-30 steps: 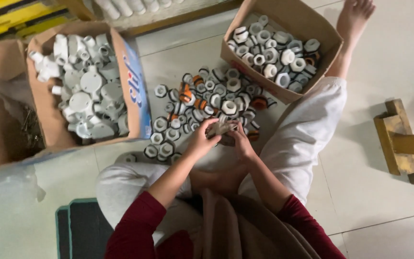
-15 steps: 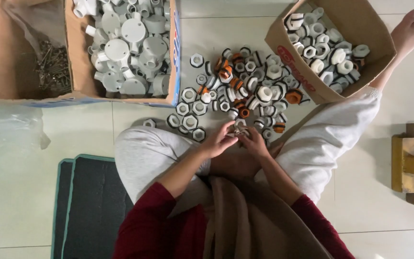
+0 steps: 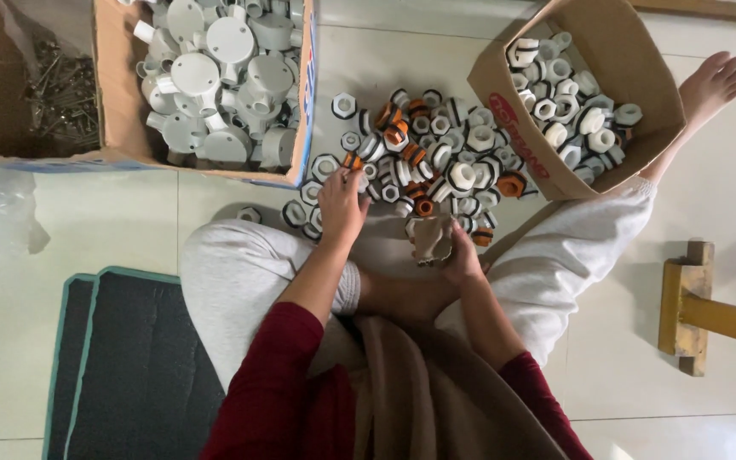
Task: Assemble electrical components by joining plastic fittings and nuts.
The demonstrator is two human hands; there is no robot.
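A grey fitting is gripped in the curled fingers of the right hand, just above the lap. The left hand is stretched to the pile of nuts on the floor, fingertips pinched on a small orange-and-white piece. These parts are judged light, stiff, smooth plastic, best taken by the hexagonal flats. Farther off, a brown carton with a red mark on its side holds white nuts; a blue-edged carton holds round grey boxes, with screws beside it.
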